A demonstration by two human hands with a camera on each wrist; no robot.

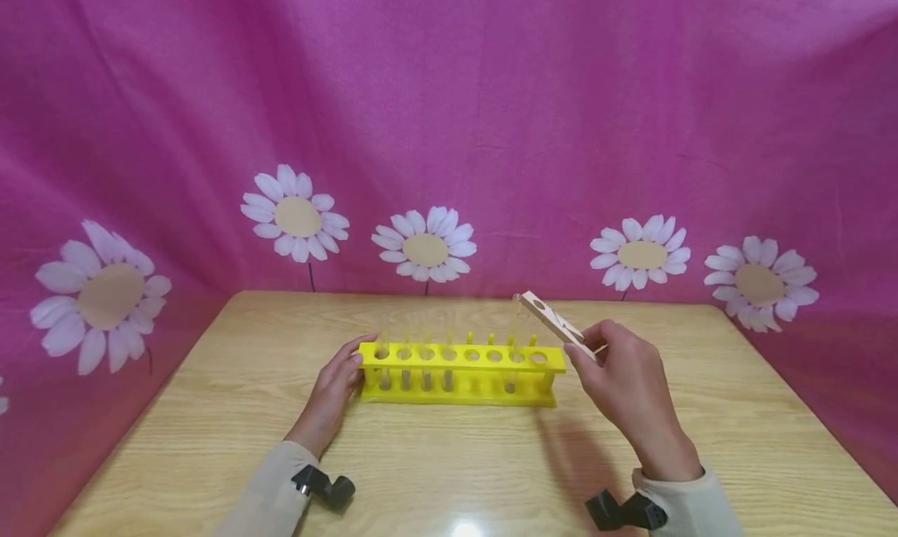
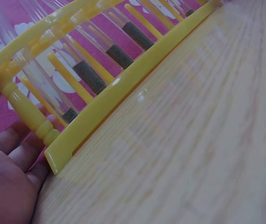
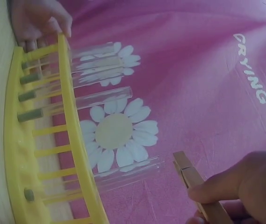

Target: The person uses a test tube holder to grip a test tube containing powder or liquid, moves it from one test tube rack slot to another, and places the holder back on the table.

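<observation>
From here I see a bright yellow plastic test-tube rack (image 1: 459,365) standing on the pale wood-grained table (image 1: 449,451), lengthwise before the person. The left hand (image 1: 332,394) grips the rack's left end, thumb at the top plate and fingers behind the end post. Four clear, slender test tubes (image 3: 104,96) stand upright in the four leftmost holes, each with dark greyish matter (image 2: 89,77) at the bottom. A fifth clear tube (image 3: 128,174) sits in the seventh hole from the left, with a little of the same low down.

The right hand (image 1: 631,393) pinches a light wooden spring clamp, shaped like a clothespin (image 1: 556,320), between thumb and fingers. It slants up and leftward, its tip just beside the fifth tube's mouth and apart from it.

Both wrists wear pale sleeves (image 1: 270,490) with small black devices (image 1: 341,492). Behind hangs a magenta cloth (image 1: 477,132) printed with large white daisies (image 1: 424,249).
</observation>
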